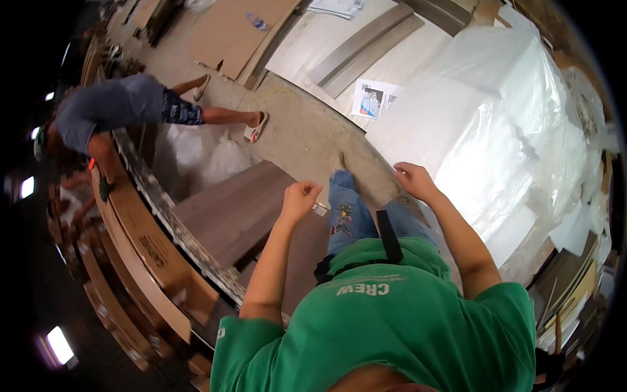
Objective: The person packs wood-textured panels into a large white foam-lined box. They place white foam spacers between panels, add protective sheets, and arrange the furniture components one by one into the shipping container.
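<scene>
My left hand (299,198) is raised in front of me with its fingers curled into a loose fist; a small pale object (320,208) shows just beside it, and whether the hand grips it is unclear. My right hand (413,179) is also curled, with nothing visible in it, close to a big block of white foam wrapped in clear plastic (496,130). Below the hands are my jeans and green shirt. A dark brown wooden panel (238,212) lies on the floor under my left hand.
Another person (124,108) in a grey shirt and sandals bends over flat cardboard boxes (140,245) stacked on edge at the left. Pale and grey boards (356,46), cardboard sheets and a printed leaflet (373,99) lie on the concrete floor ahead. More packaging is piled at the right.
</scene>
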